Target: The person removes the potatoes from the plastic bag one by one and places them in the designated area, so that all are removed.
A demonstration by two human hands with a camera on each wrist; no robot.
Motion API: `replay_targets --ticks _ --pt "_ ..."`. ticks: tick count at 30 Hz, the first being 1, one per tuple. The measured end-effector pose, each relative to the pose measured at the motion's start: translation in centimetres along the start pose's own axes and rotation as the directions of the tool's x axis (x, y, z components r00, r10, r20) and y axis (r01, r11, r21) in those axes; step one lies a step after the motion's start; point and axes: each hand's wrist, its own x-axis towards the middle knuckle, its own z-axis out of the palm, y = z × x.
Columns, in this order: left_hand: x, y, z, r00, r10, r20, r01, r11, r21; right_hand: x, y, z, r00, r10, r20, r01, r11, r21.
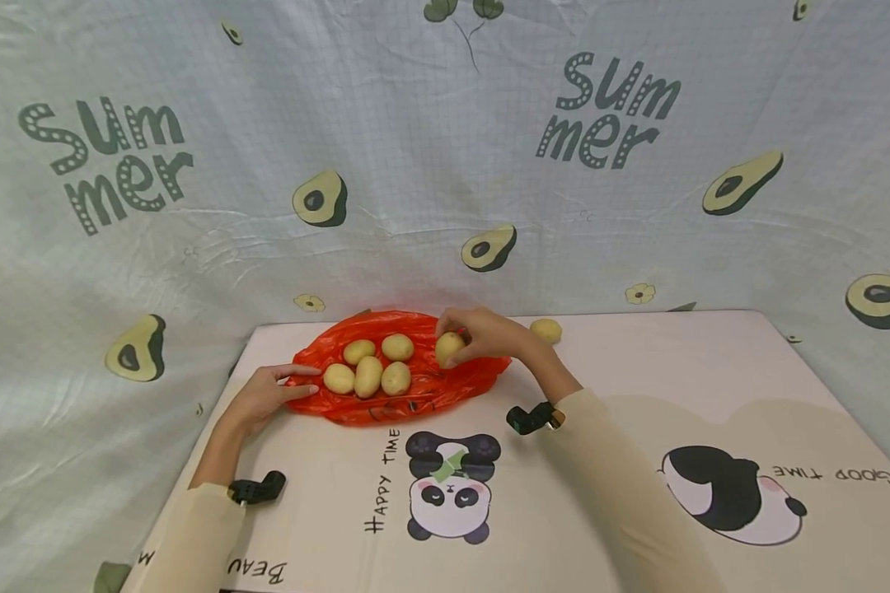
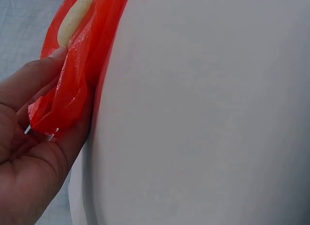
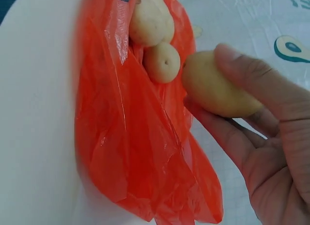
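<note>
A red plastic bag lies spread on the table, with several potatoes grouped on its left half. At the bag's left end my left hand grips the bunched plastic between thumb and fingers. My right hand pinches a single potato above the bag's right part, thumb on one side and fingers on the other. In the right wrist view this potato is close beside another potato that sits on the bag.
One more potato lies at the table's back edge, beyond my right wrist. The white table bears panda and dog prints. Behind it hangs a pale curtain with avocado prints.
</note>
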Motion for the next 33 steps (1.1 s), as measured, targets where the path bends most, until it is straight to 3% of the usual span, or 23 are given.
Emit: replay_targets --ticks 10,24,33 --pt "-0.5 -0.1 -0.1 1.0 0.017 0.013 -0.017 1.0 0.002 -0.8 -0.6 -0.2 0.998 -0.063 0.001 0.063 0.998 0.027" --pt "-0.3 0.2 0.2 1.0 0.015 -0.001 -0.015 1.0 0.003 -2.2 -0.5 -0.4 0.996 -0.044 -0.076 0.047 0.998 0.042" --pt "-0.2 0.0 0.1 1.0 0.027 0.002 -0.027 1.0 -0.014 -3.3 -0.3 -0.2 0.991 -0.096 -0.096 0.1 0.994 0.038"
